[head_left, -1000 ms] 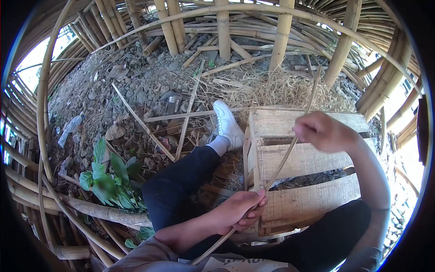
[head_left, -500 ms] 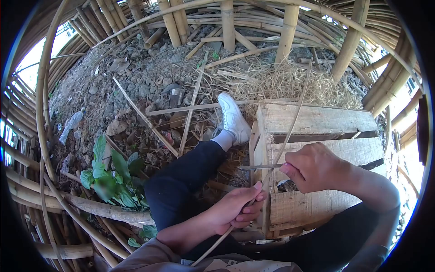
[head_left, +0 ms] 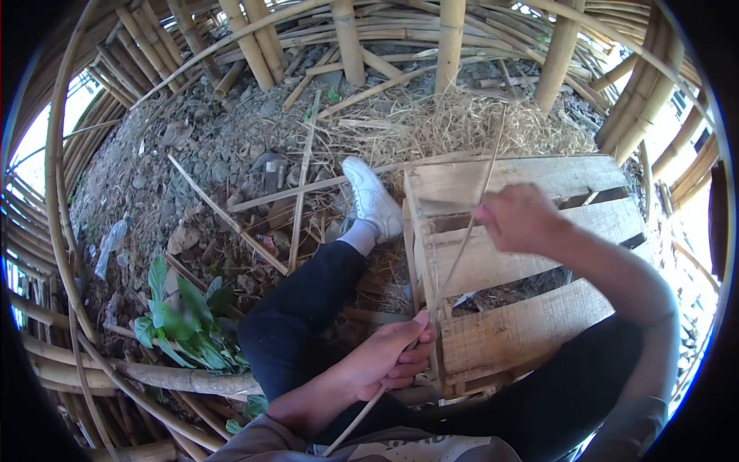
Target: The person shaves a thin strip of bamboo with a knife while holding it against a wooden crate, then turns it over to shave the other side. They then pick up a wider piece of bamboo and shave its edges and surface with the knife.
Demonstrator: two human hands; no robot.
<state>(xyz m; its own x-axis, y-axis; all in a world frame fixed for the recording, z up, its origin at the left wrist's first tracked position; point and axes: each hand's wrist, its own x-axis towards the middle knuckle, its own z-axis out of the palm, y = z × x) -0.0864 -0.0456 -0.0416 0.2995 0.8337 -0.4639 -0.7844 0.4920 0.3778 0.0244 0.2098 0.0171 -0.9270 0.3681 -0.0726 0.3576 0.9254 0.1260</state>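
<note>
A long thin bamboo strip (head_left: 460,258) runs slanting from my lap up past the wooden crate. My left hand (head_left: 394,356) is closed around its lower part, near the crate's front left corner. Above the crate, my right hand (head_left: 517,219) is closed on a knife, slightly blurred. The knife's blade (head_left: 446,206) points left and lies across the strip, close to my right thumb. Beneath both the strip and my right hand stands the slatted wooden crate (head_left: 523,331), with gaps between its boards.
My leg with a white shoe (head_left: 371,202) stretches forward left of the crate. Loose bamboo strips (head_left: 302,181) lie on the rubble ground. A leafy green plant (head_left: 188,319) is at the left. Dry straw (head_left: 469,127) lies behind the crate, and bamboo poles (head_left: 450,46) surround the space.
My right hand with the knife has moved up along the strip, away from my left hand. My left hand keeps its hold. The whole view has shifted slightly.
</note>
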